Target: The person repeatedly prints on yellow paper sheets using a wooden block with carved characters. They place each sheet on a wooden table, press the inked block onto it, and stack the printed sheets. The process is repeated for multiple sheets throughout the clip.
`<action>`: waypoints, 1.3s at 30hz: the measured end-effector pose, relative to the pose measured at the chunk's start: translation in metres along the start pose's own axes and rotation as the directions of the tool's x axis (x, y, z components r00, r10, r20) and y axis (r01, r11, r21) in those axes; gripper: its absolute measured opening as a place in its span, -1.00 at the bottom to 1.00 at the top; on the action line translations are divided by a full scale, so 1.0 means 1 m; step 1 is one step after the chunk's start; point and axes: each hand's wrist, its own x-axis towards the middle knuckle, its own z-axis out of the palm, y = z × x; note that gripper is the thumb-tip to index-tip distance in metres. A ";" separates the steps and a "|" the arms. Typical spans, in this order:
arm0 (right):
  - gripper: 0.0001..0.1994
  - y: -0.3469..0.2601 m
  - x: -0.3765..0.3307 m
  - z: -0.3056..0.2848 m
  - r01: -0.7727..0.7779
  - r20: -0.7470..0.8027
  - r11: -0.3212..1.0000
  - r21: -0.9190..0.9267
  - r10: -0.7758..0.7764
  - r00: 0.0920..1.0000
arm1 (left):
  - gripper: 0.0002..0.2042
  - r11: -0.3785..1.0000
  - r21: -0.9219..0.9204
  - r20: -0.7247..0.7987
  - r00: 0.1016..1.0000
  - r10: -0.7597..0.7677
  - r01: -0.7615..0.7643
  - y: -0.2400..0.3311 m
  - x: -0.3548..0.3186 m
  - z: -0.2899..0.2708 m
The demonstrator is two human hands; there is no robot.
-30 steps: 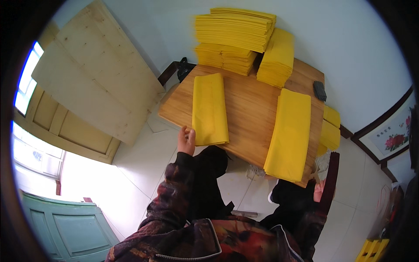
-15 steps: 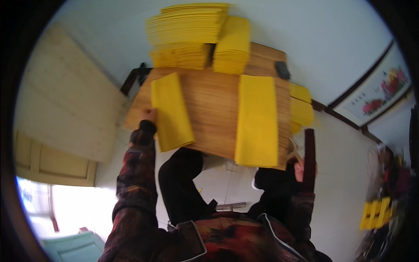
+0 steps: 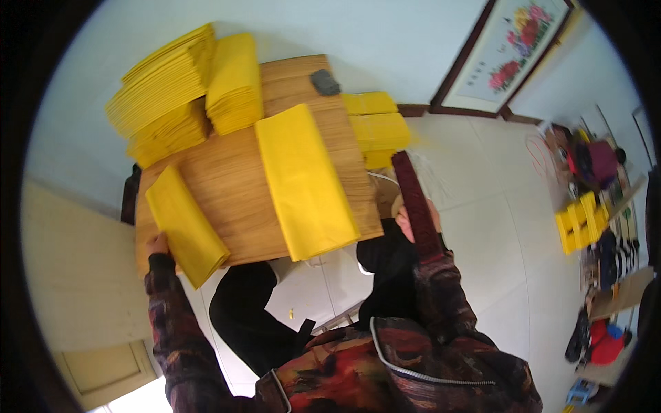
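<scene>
On the wooden table (image 3: 227, 165), a folded yellow cloth bundle (image 3: 182, 224) lies at the near left, reaching past the front edge. My left hand (image 3: 158, 244) is at its left edge, fingers curled against it. To the right lies a larger folded yellow bundle (image 3: 306, 182), flat and untouched by either hand. Off the table's right side, my right hand (image 3: 415, 220) is closed round a long, dark red, brush-like tool (image 3: 415, 206). The tool stands roughly lengthwise in front of the hand and hides part of the fingers.
Tall stacks of folded yellow bundles (image 3: 234, 82) stand at the back left of the table. A dark grey block (image 3: 325, 82) sits near the far right corner. More yellow bundles (image 3: 377, 131) are beside the table. A framed flower picture (image 3: 506, 58) leans on the wall; shelves with assorted items line the right.
The view has turned to the right, so the table and bundles appear farther left and tilted. My left hand stays at the left bundle; my right hand still holds the brush-like tool, now raised beside the table.
</scene>
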 end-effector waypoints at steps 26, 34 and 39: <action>-0.75 -0.121 -0.084 -0.087 0.270 -0.536 0.854 -0.445 -0.495 0.684 | -0.67 0.398 0.563 0.442 0.671 0.596 -0.725 0.090 -0.236 0.227; -0.55 -0.055 -0.076 -0.272 -0.735 -0.757 0.303 -0.607 -0.504 0.417 | -0.51 0.099 0.556 0.582 0.471 0.663 -0.825 0.004 -0.176 0.169; -0.58 -0.003 -0.019 -0.297 -0.879 -0.733 -0.131 -0.458 -0.505 0.457 | -0.50 0.025 0.678 0.541 0.522 0.659 -0.734 -0.040 -0.185 0.116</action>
